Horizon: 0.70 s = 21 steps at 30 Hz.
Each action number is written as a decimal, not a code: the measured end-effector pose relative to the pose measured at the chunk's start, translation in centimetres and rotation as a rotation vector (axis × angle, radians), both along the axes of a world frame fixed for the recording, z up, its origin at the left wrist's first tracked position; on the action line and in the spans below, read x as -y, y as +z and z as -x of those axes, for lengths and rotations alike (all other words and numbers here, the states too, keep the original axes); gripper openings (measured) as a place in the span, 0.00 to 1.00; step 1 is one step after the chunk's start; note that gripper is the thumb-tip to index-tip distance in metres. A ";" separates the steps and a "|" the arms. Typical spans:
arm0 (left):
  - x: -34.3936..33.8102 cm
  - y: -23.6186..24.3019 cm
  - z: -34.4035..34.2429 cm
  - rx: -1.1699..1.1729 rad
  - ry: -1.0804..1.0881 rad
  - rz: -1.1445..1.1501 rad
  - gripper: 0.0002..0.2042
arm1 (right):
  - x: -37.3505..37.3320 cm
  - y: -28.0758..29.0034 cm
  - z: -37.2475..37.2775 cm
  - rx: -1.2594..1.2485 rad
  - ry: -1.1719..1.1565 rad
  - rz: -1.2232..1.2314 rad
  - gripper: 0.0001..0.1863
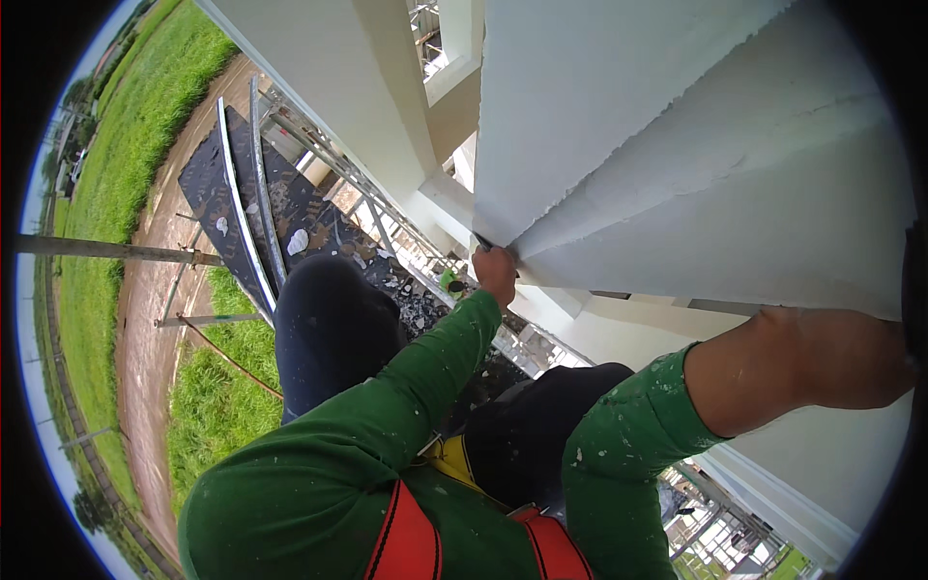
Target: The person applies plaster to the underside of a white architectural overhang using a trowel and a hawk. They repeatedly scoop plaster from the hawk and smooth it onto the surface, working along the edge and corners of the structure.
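My left hand is closed at the lower corner of a pale wall panel. A thin dark tool pokes out of its fingers against the panel's edge; most of it is covered, so its kind does not show. A ragged line of coating runs up and right from there, beside a smoother grey-white wall face. My bare right forearm reaches along this wall to the right rim. At its end a dark shape and the picture's edge hide the fingers.
Below my knees lies a dark scaffold board spotted with white lumps, with two curved metal strips on it. A metal pole juts out at left. Far below are a muddy track and grass. I wear a red harness strap.
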<state>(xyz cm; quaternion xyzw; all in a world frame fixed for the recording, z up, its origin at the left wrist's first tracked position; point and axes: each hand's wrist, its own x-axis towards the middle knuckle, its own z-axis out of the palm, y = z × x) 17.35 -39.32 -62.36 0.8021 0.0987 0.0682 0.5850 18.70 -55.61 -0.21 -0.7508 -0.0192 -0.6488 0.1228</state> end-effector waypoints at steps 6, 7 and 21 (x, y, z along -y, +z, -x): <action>-1.5 8.0 -2.2 0.116 -0.282 0.026 0.12 | 1.1 -0.7 -0.2 0.002 -0.078 -0.002 0.14; -2.5 11.8 -2.3 0.165 -0.372 -0.171 0.11 | 1.1 -0.8 -0.1 0.005 -0.083 -0.004 0.14; -6.6 51.9 0.0 -0.389 -0.176 0.971 0.06 | 0.2 -1.3 0.1 0.015 -0.049 -0.041 0.14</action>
